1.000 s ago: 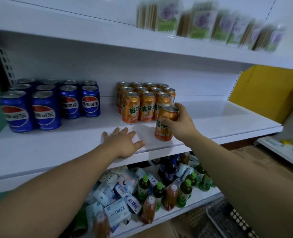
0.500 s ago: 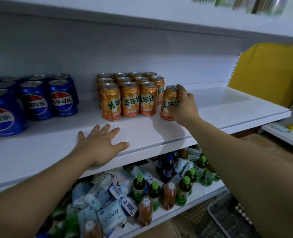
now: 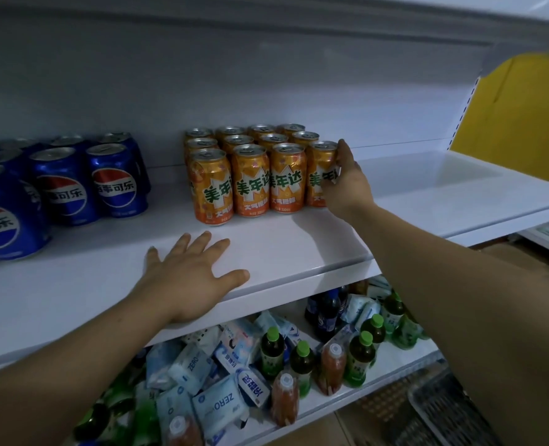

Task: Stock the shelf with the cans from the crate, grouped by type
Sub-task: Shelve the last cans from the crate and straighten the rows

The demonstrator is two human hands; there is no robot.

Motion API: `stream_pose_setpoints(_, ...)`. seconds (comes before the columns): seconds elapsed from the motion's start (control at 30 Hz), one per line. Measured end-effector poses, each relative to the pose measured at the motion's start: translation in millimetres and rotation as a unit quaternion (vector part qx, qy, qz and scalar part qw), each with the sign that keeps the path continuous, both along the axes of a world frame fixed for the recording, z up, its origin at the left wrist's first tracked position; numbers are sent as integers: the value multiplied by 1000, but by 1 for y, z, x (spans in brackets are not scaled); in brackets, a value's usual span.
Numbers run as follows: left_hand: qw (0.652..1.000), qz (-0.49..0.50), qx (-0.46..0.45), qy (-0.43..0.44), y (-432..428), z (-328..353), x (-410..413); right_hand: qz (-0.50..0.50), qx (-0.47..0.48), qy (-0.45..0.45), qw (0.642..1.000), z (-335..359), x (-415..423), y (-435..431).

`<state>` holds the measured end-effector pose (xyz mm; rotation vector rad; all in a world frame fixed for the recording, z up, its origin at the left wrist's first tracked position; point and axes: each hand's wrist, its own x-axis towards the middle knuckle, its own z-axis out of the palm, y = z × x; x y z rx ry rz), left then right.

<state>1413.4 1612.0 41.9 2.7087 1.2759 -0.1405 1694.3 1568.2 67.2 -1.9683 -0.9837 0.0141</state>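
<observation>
Twelve orange cans (image 3: 250,178) stand grouped; right grip (image 3: 347,185) clasps the end can (image 3: 316,169), apparently aligning it; left grip (image 3: 189,278) braces flat on the shelf (image 3: 298,246).

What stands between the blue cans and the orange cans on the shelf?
Nothing. In the head view, only bare white shelf separates the blue cans from the orange cans.

Shelf (image 3: 411,194): Pepsi cans (image 3: 115,181) left, Mirinda cans (image 3: 250,180) centre in three rows, the groups apart. Right hand (image 3: 343,185) grips end can (image 3: 318,169), front row's right. Left hand (image 3: 189,278) flat on shelf edge, before them. Lower shelf (image 3: 337,402): packets (image 3: 218,407) left, bottles (image 3: 302,362) right.
</observation>
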Motion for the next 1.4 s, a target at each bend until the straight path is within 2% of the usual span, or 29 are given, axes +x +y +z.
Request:
stream_pose_setpoints(0.23,1000,-5,-5,-17,2,3,-1,12,-100,33,994,14,-19,-18)
stream_pose_setpoints(0.33,997,-28,-20,-62,-5,8,-5,4,-157,6,988,20,-35,-59)
stream_pose_setpoints(0.5,975,-160,-26,-149,-77,13,9,-14,-226,-28,974,13,-53,-156)
stream_pose_setpoints(0.6,954,-260,-59,-134,-146,-9,27,-50,-235,-14,971,-8,-65,-217)
stream_pose_setpoints(0.67,947,-288,-103,-103,-184,-38,34,-74,-242,5,967,-28,-73,-259)
stream_pose_setpoints(0.8,921,-313,-234,-3,-243,-120,38,-93,-310,88,942,-92,-87,-338)
stream_pose_setpoints(0.87,899,-324,-293,7,-267,-164,38,-119,-342,107,926,-136,-92,-372)
stream_pose_setpoints(0.93,892,-306,-331,28,-284,-211,40,-139,-366,145,909,-182,-96,-400)
stream_pose_setpoints(1.23,861,-308,-376,149,-315,-374,87,-145,-457,306,823,-392,-95,-452)
stream_pose_setpoints(1.4,862,-295,-384,152,-319,-433,115,-166,-469,376,781,-492,-102,-451)
